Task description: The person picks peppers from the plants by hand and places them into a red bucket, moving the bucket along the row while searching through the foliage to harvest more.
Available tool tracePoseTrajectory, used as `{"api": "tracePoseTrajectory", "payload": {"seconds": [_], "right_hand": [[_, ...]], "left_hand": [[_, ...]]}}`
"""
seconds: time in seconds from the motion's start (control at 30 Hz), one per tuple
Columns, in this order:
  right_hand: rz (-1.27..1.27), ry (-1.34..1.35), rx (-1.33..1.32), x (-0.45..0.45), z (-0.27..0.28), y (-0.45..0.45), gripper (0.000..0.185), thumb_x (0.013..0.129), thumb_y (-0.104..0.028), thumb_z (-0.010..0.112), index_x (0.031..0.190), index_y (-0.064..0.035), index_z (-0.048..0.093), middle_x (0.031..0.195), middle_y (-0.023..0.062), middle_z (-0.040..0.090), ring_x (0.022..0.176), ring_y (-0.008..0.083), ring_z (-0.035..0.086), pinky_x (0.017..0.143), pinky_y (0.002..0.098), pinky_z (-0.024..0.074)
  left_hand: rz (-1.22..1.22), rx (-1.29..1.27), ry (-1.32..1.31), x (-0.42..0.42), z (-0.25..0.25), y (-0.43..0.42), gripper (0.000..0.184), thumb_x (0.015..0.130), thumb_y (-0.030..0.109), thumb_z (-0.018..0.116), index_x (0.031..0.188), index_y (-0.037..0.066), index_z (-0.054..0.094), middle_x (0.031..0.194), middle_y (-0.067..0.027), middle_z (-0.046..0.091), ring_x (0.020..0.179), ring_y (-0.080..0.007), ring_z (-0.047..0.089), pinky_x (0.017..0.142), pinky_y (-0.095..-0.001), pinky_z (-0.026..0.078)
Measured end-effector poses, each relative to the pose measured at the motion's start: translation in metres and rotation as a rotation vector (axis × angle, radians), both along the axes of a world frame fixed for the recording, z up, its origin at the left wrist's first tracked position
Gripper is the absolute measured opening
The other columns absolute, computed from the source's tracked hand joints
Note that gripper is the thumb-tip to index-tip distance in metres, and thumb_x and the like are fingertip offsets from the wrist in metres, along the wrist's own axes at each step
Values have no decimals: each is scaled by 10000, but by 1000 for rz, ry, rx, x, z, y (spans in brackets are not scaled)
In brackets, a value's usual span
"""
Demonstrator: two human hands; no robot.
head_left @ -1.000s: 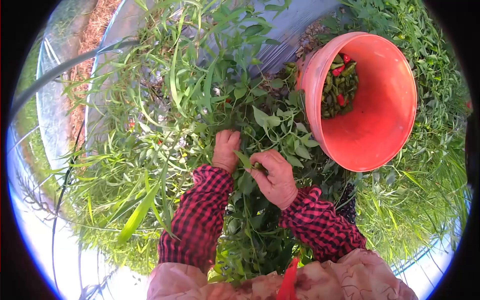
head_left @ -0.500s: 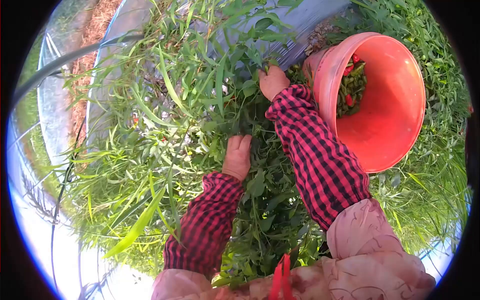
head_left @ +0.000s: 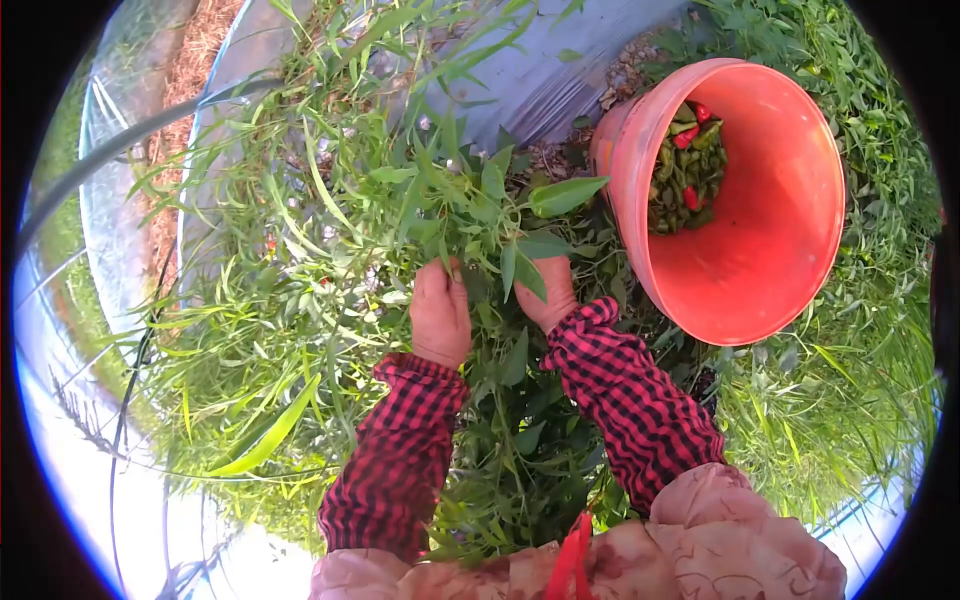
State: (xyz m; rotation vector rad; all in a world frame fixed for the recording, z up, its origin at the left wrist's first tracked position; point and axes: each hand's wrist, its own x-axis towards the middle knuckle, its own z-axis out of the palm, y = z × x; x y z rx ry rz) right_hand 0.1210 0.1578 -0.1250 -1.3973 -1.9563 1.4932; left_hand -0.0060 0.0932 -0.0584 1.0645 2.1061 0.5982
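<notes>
My left hand is closed among the stems of a leafy green plant; what its fingers grip is too small to name. To its right, my right hand reaches under the leaves, which cover its fingers. A red bucket lies tilted to the right of my hands, its mouth towards me. Inside it are green peppers and a few red ones.
Bluish plastic sheeting covers the ground beyond the plant. A dark hose or pole curves across the upper left. Tall grass grows at the left, and dense foliage stands behind the bucket.
My right hand went up towards the bucket's left side, then came back down beside my left hand, into the leaves. The plant's top has shifted, and my left hand has moved slightly left.
</notes>
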Motion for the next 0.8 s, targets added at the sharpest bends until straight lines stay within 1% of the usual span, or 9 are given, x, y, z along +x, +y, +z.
{"api": "tracePoseTrajectory", "payload": {"seconds": [0.1, 0.2, 0.23, 0.4, 0.47, 0.53, 0.6, 0.73, 0.8], "right_hand": [[-52, 67, 107, 0, 7, -2, 302, 737, 24, 530, 1034, -22, 567, 840, 150, 550, 830, 330, 517, 735, 365, 438], [8, 97, 73, 2, 6, -3, 335, 693, 18, 559, 1026, -23, 560, 835, 137, 540, 826, 321, 508, 735, 363, 439], [-13, 93, 59, 1, 6, -6, 430, 606, 52, 563, 1020, -65, 556, 834, 124, 536, 844, 338, 483, 767, 386, 430], [49, 76, 35, 3, 8, -11, 479, 591, 63, 564, 1049, -76, 544, 820, 102, 526, 877, 330, 468, 801, 392, 409], [67, 67, -11, 5, 7, -12, 494, 586, 61, 574, 1058, -79, 538, 815, 93, 522, 895, 327, 460, 813, 392, 403], [114, 57, -43, 5, 5, -14, 530, 578, 59, 588, 1085, -82, 527, 835, 86, 506, 930, 322, 445, 831, 383, 398], [139, 46, -24, 6, 4, -15, 546, 577, 62, 588, 1099, -81, 521, 852, 88, 501, 935, 323, 441, 839, 381, 396], [137, 28, 40, 5, -6, -29, 580, 571, 74, 586, 1125, -79, 510, 879, 96, 483, 946, 328, 432, 854, 377, 391], [135, 31, 66, 4, -9, -33, 581, 569, 74, 588, 1124, -79, 511, 871, 97, 479, 945, 329, 431, 850, 378, 391]], "left_hand": [[400, 167, -166, -2, -11, 5, 141, 913, 52, 409, 1019, -11, 478, 733, -54, 540, 675, -140, 524, 660, -232, 423], [673, 169, -219, -16, -22, 3, 159, 921, 67, 408, 1040, -16, 474, 781, -34, 555, 717, -106, 519, 669, -218, 424], [610, 150, -160, -17, -22, 3, 150, 918, 56, 409, 1032, -19, 471, 790, -48, 562, 708, -100, 513, 660, -215, 415], [294, 299, 105, 0, -2, 11, 123, 909, 72, 430, 997, -3, 471, 681, -8, 502, 585, -65, 433, 541, -209, 365], [585, 298, -202, -9, 11, 1, 163, 901, 72, 418, 1038, -4, 464, 896, -55, 554, 753, -80, 498, 678, -222, 420], [691, 289, -230, -18, 40, 3, 156, 872, 25, 410, 993, -20, 499, 710, -13, 509, 584, -48, 398, 532, -196, 325], [662, 342, -238, -16, 78, 11, 161, 854, 2, 433, 970, -52, 531, 669, -20, 498, 564, -50, 386, 522, -196, 308], [292, 628, -204, -14, 133, 48, 186, 829, -38, 479, 995, -73, 556, 771, -67, 546, 596, -70, 399, 532, -197, 324], [207, 476, -104, -12, 145, 76, 216, 826, -12, 535, 1033, -70, 556, 839, -78, 568, 643, -71, 437, 566, -201, 366]]}}
